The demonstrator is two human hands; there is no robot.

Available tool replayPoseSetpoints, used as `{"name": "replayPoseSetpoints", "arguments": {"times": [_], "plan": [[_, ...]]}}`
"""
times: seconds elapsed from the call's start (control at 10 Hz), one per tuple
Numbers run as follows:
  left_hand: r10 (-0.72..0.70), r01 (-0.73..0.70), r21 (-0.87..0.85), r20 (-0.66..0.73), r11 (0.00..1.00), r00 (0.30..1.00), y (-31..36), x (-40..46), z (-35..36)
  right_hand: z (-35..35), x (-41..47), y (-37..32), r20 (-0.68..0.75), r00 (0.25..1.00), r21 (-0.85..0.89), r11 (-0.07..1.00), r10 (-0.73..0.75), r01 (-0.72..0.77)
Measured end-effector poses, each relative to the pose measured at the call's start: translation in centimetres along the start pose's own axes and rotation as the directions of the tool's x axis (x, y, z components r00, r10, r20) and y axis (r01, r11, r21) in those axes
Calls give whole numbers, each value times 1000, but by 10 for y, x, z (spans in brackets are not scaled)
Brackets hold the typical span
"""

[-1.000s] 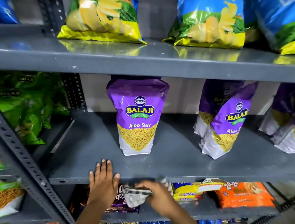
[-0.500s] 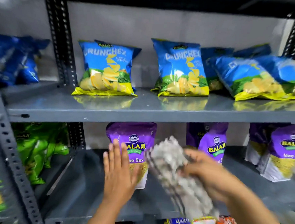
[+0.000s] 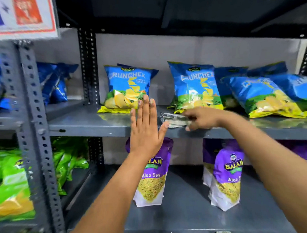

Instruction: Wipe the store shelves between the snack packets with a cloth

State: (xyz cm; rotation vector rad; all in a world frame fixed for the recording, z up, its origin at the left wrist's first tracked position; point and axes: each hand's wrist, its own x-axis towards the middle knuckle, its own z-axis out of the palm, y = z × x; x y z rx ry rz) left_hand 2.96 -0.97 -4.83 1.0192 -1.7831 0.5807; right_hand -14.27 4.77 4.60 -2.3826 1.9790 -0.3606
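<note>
- Cloth work sits on the upper grey metal shelf [image 3: 89,121], my landmark for everything below.
- My right hand [image 3: 202,119] reaches over that shelf's front part, fingers closed around the crumpled pale checked cloth [image 3: 174,119], which lies pressed on the shelf surface.
- The cloth rests in the bare gap between the left blue and yellow Crunchex chip packet [image 3: 127,88] and the middle blue and yellow Crunchex chip packet [image 3: 196,86], near the shelf's front edge.
- My left hand [image 3: 146,132] is held up flat in front of the shelf edge, fingers straight and together, thumb spread, gripping nothing; its fingertips overlap the lower corner of the left chip packet in view, and I cannot tell whether they touch it.
- More blue chip packets [image 3: 273,97] lie tilted farther right on the same shelf.
- Below the shelf stand two purple Aloo Sev pouches [image 3: 151,179], upright and well apart, on the lower grey shelf [image 3: 188,218].
- Left of the shelf, past a perforated grey upright [image 3: 36,128], green snack packets [image 3: 9,184] are stacked.
</note>
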Motion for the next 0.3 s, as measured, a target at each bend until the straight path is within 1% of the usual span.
{"name": "replayPoseSetpoints", "arguments": {"times": [0.1,0.2,0.3], "plan": [[-29,26,47,66,999,997,-10,-5,10,10,-2,-2,-14,999,67,997,46,-45],[2,-8,78,80,997,997,-15,-8,16,19,1,3,-77,994,-59,995,79,-84],[-12,7,61,74,998,997,-13,-6,13,29,-8,-2,-242,969,-14,998,55,-61]]}}
